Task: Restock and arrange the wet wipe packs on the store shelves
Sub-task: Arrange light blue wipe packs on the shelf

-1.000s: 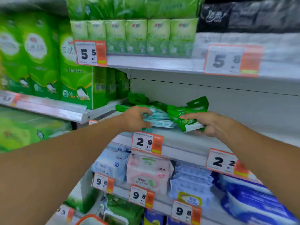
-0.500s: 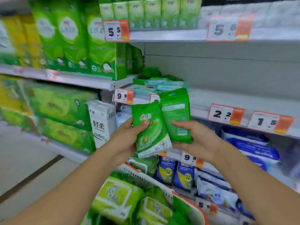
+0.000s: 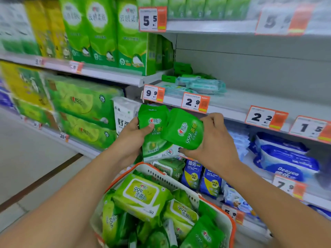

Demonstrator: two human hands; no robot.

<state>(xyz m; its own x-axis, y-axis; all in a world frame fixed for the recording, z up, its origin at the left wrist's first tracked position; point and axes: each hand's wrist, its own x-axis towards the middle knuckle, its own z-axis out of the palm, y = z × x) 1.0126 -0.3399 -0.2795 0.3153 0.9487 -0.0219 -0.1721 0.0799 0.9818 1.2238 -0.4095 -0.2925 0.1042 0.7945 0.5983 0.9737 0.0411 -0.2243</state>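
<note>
My left hand (image 3: pixel 131 140) grips a small green wet wipe pack (image 3: pixel 155 140) by its left edge, thumb on its front. My right hand (image 3: pixel 213 140) holds a second small green pack (image 3: pixel 184 129), tilted and overlapping the first one's right side. Both packs hang in front of the shelf edge, above a white basket with an orange rim (image 3: pixel 179 183) that holds several green wipe packs (image 3: pixel 141 196). A few pale teal and green packs (image 3: pixel 202 84) lie on the middle shelf (image 3: pixel 250 102) behind the 2.9 price tag (image 3: pixel 195 102).
Tall green tissue packs (image 3: pixel 130 36) fill the shelf to the upper left. Blue wipe packs (image 3: pixel 286 161) sit on lower shelves to the right, smaller blue packs (image 3: pixel 200 176) beside the basket. The aisle floor (image 3: pixel 26 167) lies to the left.
Both hands pulled two green packs off the middle shelf and brought them down in front of it. My right hand has since turned its pack face forward, overlapping the left one.
</note>
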